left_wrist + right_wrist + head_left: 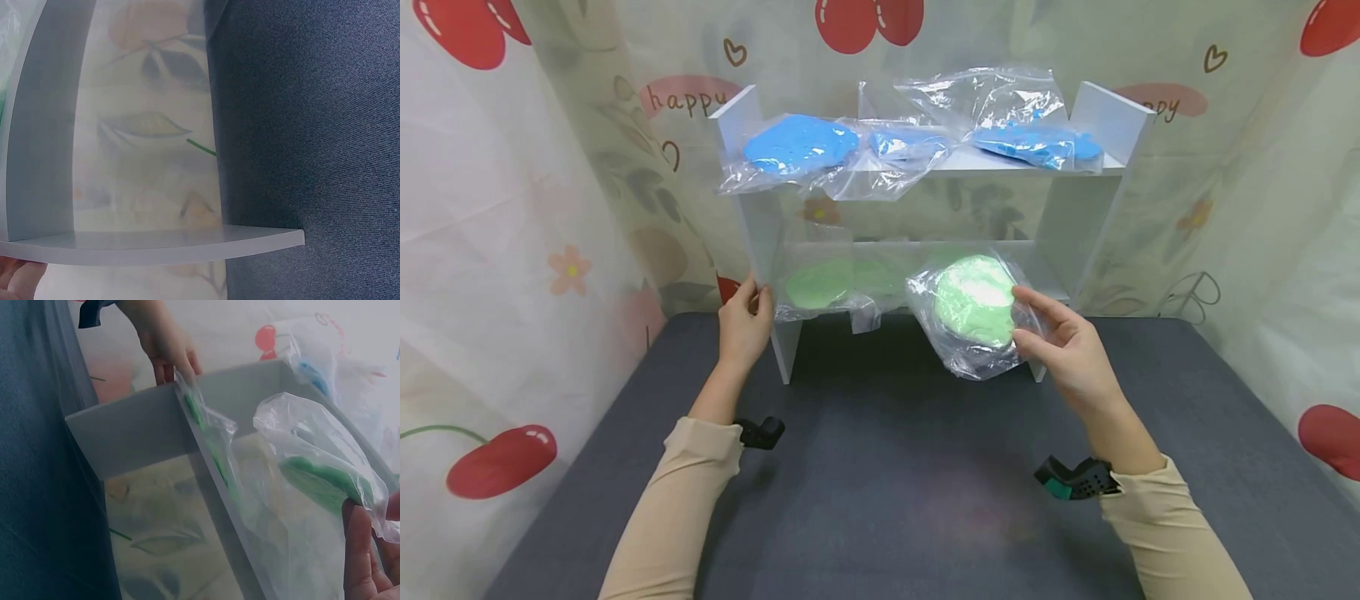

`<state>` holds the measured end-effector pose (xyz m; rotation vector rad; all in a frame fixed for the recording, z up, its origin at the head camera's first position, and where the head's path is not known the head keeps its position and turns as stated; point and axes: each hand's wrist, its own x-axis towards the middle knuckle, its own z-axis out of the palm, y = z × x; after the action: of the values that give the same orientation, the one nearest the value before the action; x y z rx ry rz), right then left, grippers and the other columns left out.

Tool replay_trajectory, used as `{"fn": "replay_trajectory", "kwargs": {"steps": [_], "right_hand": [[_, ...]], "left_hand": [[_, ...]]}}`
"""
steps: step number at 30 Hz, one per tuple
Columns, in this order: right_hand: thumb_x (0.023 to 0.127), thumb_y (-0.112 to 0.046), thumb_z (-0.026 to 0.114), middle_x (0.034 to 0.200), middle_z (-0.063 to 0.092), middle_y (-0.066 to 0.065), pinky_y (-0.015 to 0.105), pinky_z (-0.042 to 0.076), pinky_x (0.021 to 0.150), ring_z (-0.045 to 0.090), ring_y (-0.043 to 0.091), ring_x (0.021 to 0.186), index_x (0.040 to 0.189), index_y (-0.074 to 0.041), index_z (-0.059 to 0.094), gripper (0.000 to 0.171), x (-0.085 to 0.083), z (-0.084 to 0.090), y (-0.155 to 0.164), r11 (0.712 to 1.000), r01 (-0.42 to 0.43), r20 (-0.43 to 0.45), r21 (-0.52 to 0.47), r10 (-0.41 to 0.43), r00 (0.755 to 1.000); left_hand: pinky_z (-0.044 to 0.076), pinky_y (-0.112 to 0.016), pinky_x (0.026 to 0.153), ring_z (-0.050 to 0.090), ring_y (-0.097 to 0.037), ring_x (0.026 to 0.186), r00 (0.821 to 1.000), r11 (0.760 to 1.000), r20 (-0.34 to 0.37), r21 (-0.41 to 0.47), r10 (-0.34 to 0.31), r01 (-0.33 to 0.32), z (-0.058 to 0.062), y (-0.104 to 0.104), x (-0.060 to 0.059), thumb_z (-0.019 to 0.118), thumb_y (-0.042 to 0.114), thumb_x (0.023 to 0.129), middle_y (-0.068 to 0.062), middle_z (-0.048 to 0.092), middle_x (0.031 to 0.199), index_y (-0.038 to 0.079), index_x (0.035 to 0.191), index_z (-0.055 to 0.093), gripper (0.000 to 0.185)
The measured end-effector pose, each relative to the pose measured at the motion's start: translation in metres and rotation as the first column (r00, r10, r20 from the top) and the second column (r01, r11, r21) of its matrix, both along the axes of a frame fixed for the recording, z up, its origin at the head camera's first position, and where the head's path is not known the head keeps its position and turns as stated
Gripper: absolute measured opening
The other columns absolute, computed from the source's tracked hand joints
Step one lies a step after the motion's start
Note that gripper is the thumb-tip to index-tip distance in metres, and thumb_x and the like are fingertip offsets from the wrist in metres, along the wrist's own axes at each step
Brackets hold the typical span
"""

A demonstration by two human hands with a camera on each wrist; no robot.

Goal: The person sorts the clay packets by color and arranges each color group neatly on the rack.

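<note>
My right hand (1075,354) pinches a clear plastic bag (976,364) by its right side, between thumb and fingers. Inside lies a round, flat light-green piece (973,298), its material not clear. The bag is held in front of the lower board of a white two-tier shelf (786,346). My left hand (745,329) grips the front edge of the shelf's left side panel, beside the lower board. Right by it, another clear bag with green pieces (820,286) lies on that lower board. In the right wrist view, the held bag (306,425) hangs above the shelf.
On the upper board lie clear bags with blue pieces (801,143), one (1037,143) at the right with its bag standing up. The shelf stands at the back of a dark grey table (880,483). Patterned curtains (550,208) surround it.
</note>
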<state>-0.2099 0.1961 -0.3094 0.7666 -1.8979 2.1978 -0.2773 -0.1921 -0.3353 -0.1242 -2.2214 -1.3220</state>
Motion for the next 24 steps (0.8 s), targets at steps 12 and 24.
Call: {"fn": "replay_trajectory", "kwargs": {"steps": [12, 24], "right_hand": [[0.087, 0.010, 0.055, 0.121, 0.053, 0.000, 0.013, 0.051, 0.064, 0.060, 0.003, 0.072, 0.126, -0.010, 0.056, 0.044, -0.015, 0.004, 0.009, 0.992, 0.048, 0.044, -0.115, -0.043, 0.998], [0.087, 0.008, 0.057, 0.105, 0.055, 0.001, 0.013, 0.050, 0.061, 0.056, 0.005, 0.075, 0.128, -0.007, 0.054, 0.044, -0.025, 0.006, 0.017, 0.979, 0.155, 0.116, -0.131, -0.140, 0.983]], "left_hand": [[0.051, -0.047, 0.090, 0.058, -0.036, 0.116, 1.000, 1.000, -0.006, -0.001, -0.006, 0.006, 0.001, 0.000, 0.000, 0.044, 0.015, 0.098, -0.020, 0.056, 0.130, 0.010, 0.137, 0.048, 0.040], [0.051, -0.047, 0.089, 0.059, -0.035, 0.114, 1.000, 1.000, -0.008, -0.003, -0.001, 0.001, 0.000, 0.000, 0.001, 0.045, 0.015, 0.098, -0.020, 0.057, 0.129, 0.011, 0.136, 0.050, 0.039]]}}
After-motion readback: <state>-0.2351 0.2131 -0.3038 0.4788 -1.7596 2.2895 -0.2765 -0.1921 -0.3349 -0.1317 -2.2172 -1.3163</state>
